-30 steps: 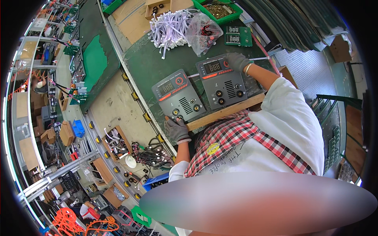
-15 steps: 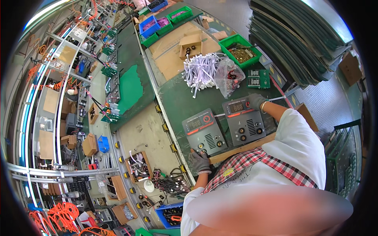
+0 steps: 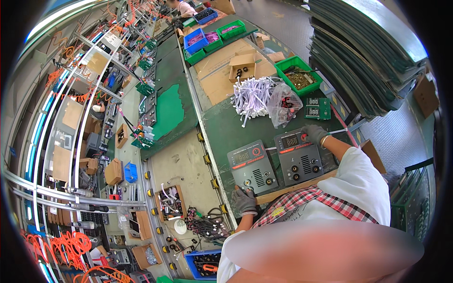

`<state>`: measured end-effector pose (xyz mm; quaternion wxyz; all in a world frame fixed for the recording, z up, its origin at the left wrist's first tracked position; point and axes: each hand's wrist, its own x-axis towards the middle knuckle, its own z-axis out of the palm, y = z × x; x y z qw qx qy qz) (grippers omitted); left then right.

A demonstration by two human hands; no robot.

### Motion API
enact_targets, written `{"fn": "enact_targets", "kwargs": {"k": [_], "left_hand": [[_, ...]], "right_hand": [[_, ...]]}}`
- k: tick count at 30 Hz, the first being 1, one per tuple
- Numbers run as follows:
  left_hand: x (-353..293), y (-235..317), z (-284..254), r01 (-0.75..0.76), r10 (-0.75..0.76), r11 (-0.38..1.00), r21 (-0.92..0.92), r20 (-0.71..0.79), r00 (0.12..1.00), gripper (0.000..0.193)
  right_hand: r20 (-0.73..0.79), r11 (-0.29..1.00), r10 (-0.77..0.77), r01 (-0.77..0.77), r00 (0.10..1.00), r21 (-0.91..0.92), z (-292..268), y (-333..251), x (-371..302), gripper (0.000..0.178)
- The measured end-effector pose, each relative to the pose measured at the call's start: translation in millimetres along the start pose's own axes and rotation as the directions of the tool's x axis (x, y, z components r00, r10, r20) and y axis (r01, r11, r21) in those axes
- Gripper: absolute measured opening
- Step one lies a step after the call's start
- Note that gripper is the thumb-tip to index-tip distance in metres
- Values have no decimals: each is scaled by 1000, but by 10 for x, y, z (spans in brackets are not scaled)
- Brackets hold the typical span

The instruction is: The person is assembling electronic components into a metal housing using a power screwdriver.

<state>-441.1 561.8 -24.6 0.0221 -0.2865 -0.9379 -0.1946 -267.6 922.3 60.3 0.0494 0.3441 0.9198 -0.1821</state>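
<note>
Two grey front panels with digital displays, red stripes and round sockets lie side by side on the green bench: a left panel (image 3: 252, 167) and a right panel (image 3: 298, 158). My right hand (image 3: 314, 134), in a grey glove, is at the right panel's upper right corner, its fingers closed around the red-edged knob (image 3: 304, 137), which they partly cover. Also gloved, my left hand (image 3: 245, 201) rests at the left panel's lower left corner, fingers somewhat apart and holding nothing. A wooden strip (image 3: 271, 196) runs along the panels' near edge.
Beyond the panels lie a bundle of white cables (image 3: 252, 96), a plastic bag of parts (image 3: 284, 104) and green circuit boards (image 3: 317, 108). A green bin of small metal parts (image 3: 297, 75) stands behind them. A roller conveyor (image 3: 184, 170) runs along the left, and stacked dark sheets (image 3: 363, 61) rise at right.
The whole view has shifted, so the bench and panels appear slightly lower and further right. Both hands stay beside the same panels, with the right still at the knob.
</note>
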Motion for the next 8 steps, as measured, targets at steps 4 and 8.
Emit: {"fn": "enact_targets", "kwargs": {"k": [4, 8], "left_hand": [[3, 6, -2, 13, -13, 1000, 15, -2, 1000, 58], [-1, 4, -17, 30, -31, 999, 35, 46, 998, 59]], "right_hand": [[-15, 950, 115, -105, 993, 293, -2, 1, -32, 37], [56, 687, 295, -252, 954, 682, 113, -37, -21, 33]]}}
